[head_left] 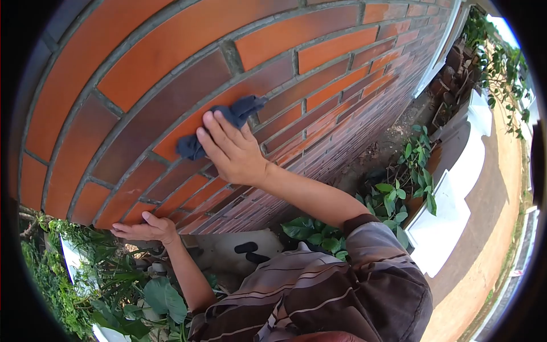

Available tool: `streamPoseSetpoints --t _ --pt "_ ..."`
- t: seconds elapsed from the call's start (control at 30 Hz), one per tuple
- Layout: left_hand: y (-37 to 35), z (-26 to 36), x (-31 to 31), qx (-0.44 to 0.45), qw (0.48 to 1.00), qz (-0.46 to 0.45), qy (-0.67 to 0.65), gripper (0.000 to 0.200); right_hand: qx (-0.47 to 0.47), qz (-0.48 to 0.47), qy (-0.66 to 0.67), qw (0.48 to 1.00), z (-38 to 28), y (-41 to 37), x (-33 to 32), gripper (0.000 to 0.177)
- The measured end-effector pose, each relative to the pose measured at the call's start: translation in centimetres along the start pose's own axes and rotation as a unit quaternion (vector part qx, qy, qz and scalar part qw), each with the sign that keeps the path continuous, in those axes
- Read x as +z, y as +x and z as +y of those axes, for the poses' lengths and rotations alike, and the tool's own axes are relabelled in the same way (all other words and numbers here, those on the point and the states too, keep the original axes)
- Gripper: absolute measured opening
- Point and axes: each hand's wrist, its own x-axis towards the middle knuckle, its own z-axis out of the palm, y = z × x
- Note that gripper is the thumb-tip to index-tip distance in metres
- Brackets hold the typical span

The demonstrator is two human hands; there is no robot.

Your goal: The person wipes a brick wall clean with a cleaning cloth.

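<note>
A dark blue-grey cloth [242, 109] lies bunched against the tiled brick wall [171, 51]. My right hand [236, 151] presses it onto the orange and brown bricks, fingers curved over it; part of the cloth sticks out beyond each side of the hand. Lower down on the left, my left hand [145, 229] is at the wall's bottom edge in view. Its fingers are stretched out with the thumb apart, and it holds nothing. The fingertips seem to rest against the bricks.
Leafy plants [165, 299] grow at the lower left, and more green plants [393, 199] stand beside the wall at right. A white-topped low wall [441, 228] runs along the right, with a sunlit path [490, 228] beyond. A white frame [436, 60] edges the brick wall.
</note>
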Motion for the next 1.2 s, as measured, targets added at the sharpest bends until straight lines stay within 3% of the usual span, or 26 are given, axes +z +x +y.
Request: streamPoseSetpoints --t 0.03,0.13,0.23,0.3,0.33,0.4,0.47,0.53,0.6,0.67,0.77,0.87,0.93,1.0,1.07,1.17,1.2 --pt "0.1 0.0 -0.2 0.005 1.0 -0.002 -0.002 0.077 -0.037 -0.042 0.056 0.997 -1.7 -1.9 1.3 0.045" --pt "-0.3 -0.5 -0.4 -0.009 0.999 -0.014 -0.032 0.077 -0.024 -0.02 0.01 0.999 -0.3 -4.5 1.4 0.049" --pt "-0.2 -0.3 -0.5 -0.033 0.996 -0.025 -0.075 0.077 0.26 0.041 -0.034 0.964 6.2 -5.5 -1.4 0.058" --pt "0.0 0.2 -0.9 -0.035 0.995 -0.032 -0.091 0.075 0.437 0.132 0.019 0.889 10.1 -4.7 -2.9 0.056" --pt "0.2 0.3 -0.9 -0.027 0.993 -0.026 -0.114 0.073 0.469 0.142 0.017 0.872 11.7 -4.6 -3.2 0.061" --pt "0.2 -0.2 -1.2 -0.008 0.988 -0.036 -0.148 0.068 0.424 0.171 0.052 0.888 10.5 -1.6 -2.9 0.059" --pt "0.0 -0.6 -1.8 -0.014 0.983 -0.056 -0.177 0.067 0.296 0.178 0.044 0.938 6.6 1.4 -1.0 0.057" --pt "0.1 -0.7 -2.0 -0.075 0.949 -0.036 -0.305 0.069 0.214 0.118 -0.022 0.969 1.7 3.9 0.9 0.056" --pt "0.0 -0.5 -2.9 -0.143 0.928 -0.028 -0.344 0.072 0.113 0.148 -0.006 0.982 -2.6 5.9 3.3 0.054" --pt "0.4 -0.4 -3.9 -0.22 0.858 0.002 -0.464 0.076 0.073 0.12 0.014 0.99 -7.8 7.0 5.0 0.05" --pt "1.3 -1.1 -5.5 -0.299 0.779 0.025 -0.551 0.075 -0.052 -0.025 0.095 0.994 -15.1 6.3 6.6 0.047" --pt "2.3 -2.5 -6.8 -0.328 0.738 0.001 -0.59 0.074 -0.21 -0.115 0.149 0.96 -19.0 2.3 8.7 0.05" --pt "2.5 -3.2 -6.8 -0.309 0.792 -0.029 -0.526 0.073 -0.315 -0.221 0.12 0.915 -19.0 -3.5 9.9 0.052" --pt "2.7 -3.4 -6.9 -0.303 0.836 -0.062 -0.453 0.073 -0.303 -0.266 0.117 0.908 -17.3 -9.5 9.6 0.054" --pt "1.6 -4.6 -6.9 -0.318 0.838 -0.12 -0.428 0.069 -0.244 -0.324 0.184 0.895 -13.4 -15.4 8.7 0.057" --pt "0.2 -4.4 -6.7 -0.326 0.839 -0.193 -0.391 0.064 -0.202 -0.31 0.127 0.92 -5.2 -21.4 4.7 0.056" --pt "-0.3 -3.4 -6.4 -0.315 0.846 -0.205 -0.379 0.062 -0.127 -0.358 0.095 0.92 -2.5 -23.5 2.8 0.053"
